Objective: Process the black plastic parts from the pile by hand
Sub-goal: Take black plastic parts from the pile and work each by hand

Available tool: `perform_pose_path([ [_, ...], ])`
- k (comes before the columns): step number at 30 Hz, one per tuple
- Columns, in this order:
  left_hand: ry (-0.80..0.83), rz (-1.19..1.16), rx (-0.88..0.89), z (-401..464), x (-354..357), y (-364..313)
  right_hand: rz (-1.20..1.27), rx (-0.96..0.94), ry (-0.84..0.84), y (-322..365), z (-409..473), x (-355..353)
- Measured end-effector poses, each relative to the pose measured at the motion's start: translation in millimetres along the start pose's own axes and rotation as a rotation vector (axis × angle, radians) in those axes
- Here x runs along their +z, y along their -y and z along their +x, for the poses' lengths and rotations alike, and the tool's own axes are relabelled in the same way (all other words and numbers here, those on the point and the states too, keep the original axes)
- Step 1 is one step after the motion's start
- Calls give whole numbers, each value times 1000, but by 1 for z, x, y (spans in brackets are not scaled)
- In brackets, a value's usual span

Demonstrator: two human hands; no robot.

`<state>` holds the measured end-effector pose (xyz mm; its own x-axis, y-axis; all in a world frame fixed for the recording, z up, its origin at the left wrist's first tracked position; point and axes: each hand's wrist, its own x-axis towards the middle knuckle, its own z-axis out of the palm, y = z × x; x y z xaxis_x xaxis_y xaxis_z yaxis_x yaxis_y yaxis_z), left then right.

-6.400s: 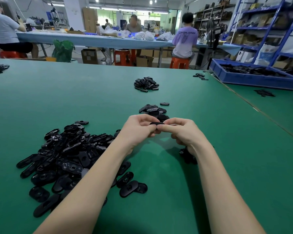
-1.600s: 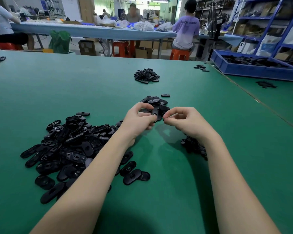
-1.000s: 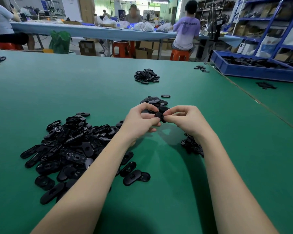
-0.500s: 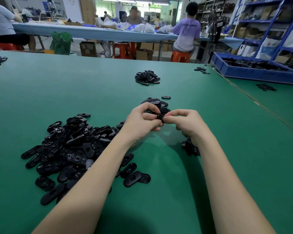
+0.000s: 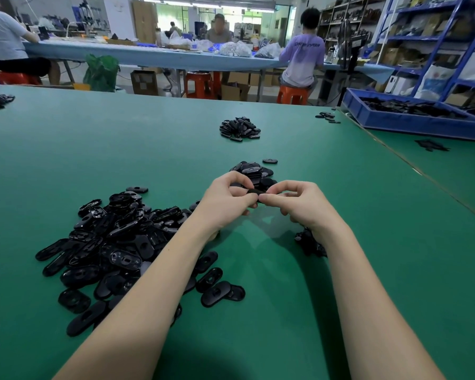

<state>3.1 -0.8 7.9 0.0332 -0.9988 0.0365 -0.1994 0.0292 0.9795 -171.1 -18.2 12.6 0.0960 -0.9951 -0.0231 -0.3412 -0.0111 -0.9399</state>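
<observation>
Both hands are meeting above the green felt-covered tabletop [image 5: 340, 270], and together they are holding one small black oval plastic part [image 5: 254, 191]. The left hand [image 5: 225, 201] is pinching its near end between curled thumb and forefinger, while the right hand [image 5: 299, 202] is gripping the other end with its fingers [image 5: 279, 187] curled over it; how much of the part is lying inside the grasp I cannot tell.

To the left of the fingers, and nearer the person, a large loose pile of black oval plastic parts [image 5: 115, 242] is spreading over the tabletop, partly under the left forearm. Just beyond the fingers a small heap of the same black parts [image 5: 254, 171] is lying, with a single oval part [image 5: 270, 161] just beside it. Under the right wrist a little cluster of dark plastic scraps [image 5: 309, 242] is showing. Farther beyond the fingers another compact mound of black parts [image 5: 239, 129] is sitting, and well off to the right a blue plastic tray [image 5: 412, 124] is holding more dark pieces
</observation>
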Motion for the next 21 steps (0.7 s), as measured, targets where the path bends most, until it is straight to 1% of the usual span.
perform_pose_path([
  [3, -15, -2, 4, 1, -1, 2, -16, -35, -8, 1, 2, 0],
  [7, -24, 54, 29, -1, 0, 1, -96, -72, -50, 0, 5, 4],
  [10, -34, 77, 28, -3, 1, 0, -113, -92, -56, -2, 6, 7],
  [13, -30, 84, 16, -4, 0, -1, -100, -100, -53, -4, 6, 9],
  [21, 12, 13, -3, -5, -5, -3, -53, -135, -58, -6, 6, 10],
])
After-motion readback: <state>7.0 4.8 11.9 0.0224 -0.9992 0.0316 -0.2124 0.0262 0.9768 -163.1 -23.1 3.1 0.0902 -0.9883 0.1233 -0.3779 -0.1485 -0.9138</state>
